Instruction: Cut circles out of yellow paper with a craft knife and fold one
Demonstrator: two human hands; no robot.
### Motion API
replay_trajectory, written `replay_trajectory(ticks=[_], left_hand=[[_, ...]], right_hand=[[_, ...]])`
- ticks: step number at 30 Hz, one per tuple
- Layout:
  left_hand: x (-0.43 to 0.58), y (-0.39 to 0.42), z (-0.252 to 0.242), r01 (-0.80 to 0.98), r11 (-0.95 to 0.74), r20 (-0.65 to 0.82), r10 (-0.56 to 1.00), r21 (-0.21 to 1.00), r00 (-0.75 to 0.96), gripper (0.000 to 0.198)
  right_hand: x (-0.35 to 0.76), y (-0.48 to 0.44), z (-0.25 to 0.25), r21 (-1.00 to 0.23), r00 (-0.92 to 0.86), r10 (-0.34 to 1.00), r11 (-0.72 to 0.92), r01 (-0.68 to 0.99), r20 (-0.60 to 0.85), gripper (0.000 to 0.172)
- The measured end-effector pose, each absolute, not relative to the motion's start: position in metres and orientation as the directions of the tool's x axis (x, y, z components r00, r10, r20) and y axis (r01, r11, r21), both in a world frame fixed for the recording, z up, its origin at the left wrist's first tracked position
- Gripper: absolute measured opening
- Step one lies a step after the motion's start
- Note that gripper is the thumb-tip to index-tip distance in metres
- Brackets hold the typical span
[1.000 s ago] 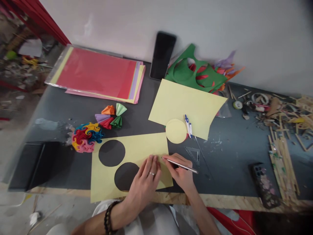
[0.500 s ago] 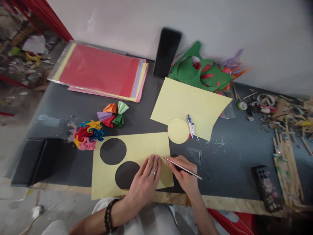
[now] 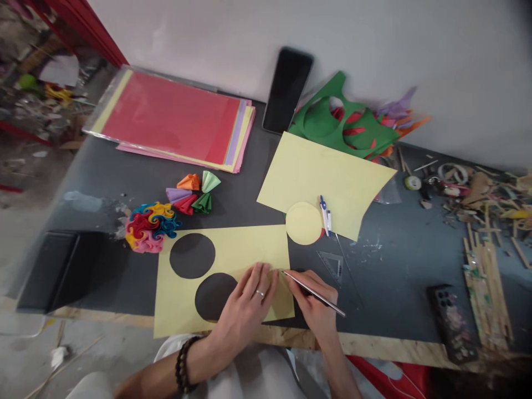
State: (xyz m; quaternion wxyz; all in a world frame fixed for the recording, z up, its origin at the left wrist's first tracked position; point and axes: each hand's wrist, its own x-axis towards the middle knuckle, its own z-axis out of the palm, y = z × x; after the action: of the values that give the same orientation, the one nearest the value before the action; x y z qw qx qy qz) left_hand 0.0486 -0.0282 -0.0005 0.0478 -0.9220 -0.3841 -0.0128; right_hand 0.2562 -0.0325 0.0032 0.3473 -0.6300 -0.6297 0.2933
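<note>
My left hand [image 3: 247, 303] lies with its fingers stretched out on a pale yellow sheet [image 3: 241, 246], wearing a ring and a beaded bracelet. Two round holes cut in that sheet show the dark table, and my hand covers part of the lower one. In my right hand [image 3: 318, 307] is a slim metallic pen [image 3: 318, 296], its tip at the sheet close to my left fingertips. Whatever lies beneath my left fingers is hidden. A stack of yellow paper circles [image 3: 303, 223] sits just above the sheet's right corner, beside a blue-and-white compass [image 3: 324, 216]. A clear set square [image 3: 332, 266] is near my right hand.
Behind lie another yellow sheet [image 3: 324, 172], green cut-out paper [image 3: 320, 119], a leaning phone [image 3: 287, 88] and packaged coloured paper [image 3: 174, 119]. Folded paper cones [image 3: 189, 183] and a curled-paper piece [image 3: 149, 227] are leftward. Wooden sticks [image 3: 488, 288] and another phone [image 3: 451, 321] are rightward.
The pen tip and my right hand have shifted very slightly right and down. My left hand stays on the sheet. The whole view has moved a little.
</note>
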Motion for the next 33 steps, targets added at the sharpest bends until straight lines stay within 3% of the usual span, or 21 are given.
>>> replay_trajectory(ticks=[14,21,33], left_hand=[[0.050,-0.030,0.003,0.728,-0.686,0.044,0.726,-0.017,0.686,0.065],[0.054,-0.028,0.004,0.661,-0.751,0.067,0.660,0.014,0.748,0.063],[0.056,-0.030,0.000,0.660,-0.751,0.055,0.659,-0.004,0.750,0.064]], right_hand=[[0.255,-0.051,0.005,-0.771,0.133,0.989,-0.033,0.636,0.067,0.020],[0.242,-0.058,0.009,-0.715,0.214,0.970,-0.072,0.695,0.111,0.017],[0.234,-0.077,0.001,-0.720,0.349,0.932,-0.174,0.672,0.100,0.015]])
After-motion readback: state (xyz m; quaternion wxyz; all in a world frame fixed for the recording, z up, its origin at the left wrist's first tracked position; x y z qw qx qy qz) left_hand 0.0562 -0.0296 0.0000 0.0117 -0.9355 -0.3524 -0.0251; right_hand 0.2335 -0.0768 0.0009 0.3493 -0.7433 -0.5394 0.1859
